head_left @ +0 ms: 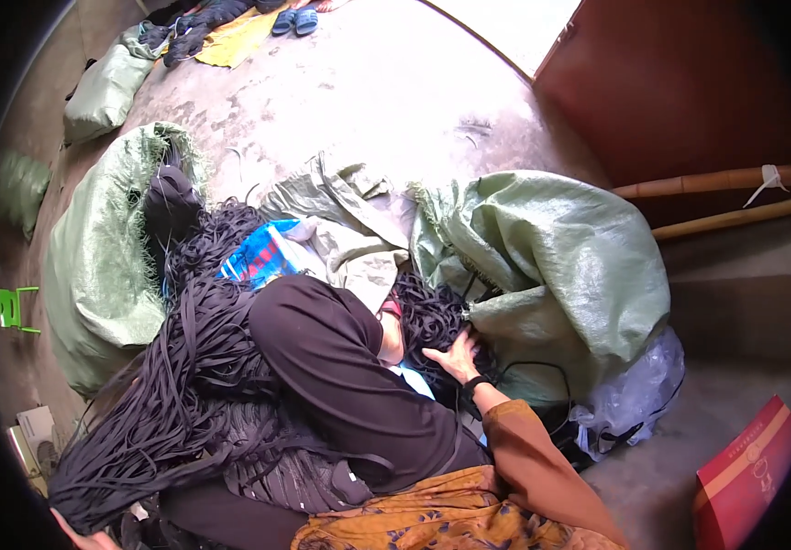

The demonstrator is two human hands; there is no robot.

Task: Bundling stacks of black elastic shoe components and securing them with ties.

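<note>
At the lower left edge, the person's left hand (83, 539) is only partly in view, just under the end of a long bundle of dark straps (138, 440); I cannot tell how far its fingers are curled or whether they grip anything. The bundle runs up from there beside the bent leg (345, 367) in dark trousers, loose and fairly straight at the near end, more knotted farther up.

Beyond the knee side of the lap, the right hand (458, 359) is spread, thumb well apart from the fingers, at the edge of a curly dark tangle (427, 321). It touches the tangle but does not seem to have a firm hold.

The step in hand looks like working straps loose by hand. The next move seems to call for closing the right fingers on a few strands and drawing them out gently, the left side kept straight, since a hard pull could tighten the knots.

Farther out, a green sack (588, 266) slumps right of the tangle, another sack (93, 247) gapes around straps on the left, and blue checked cloth (262, 252) lies between.
</note>
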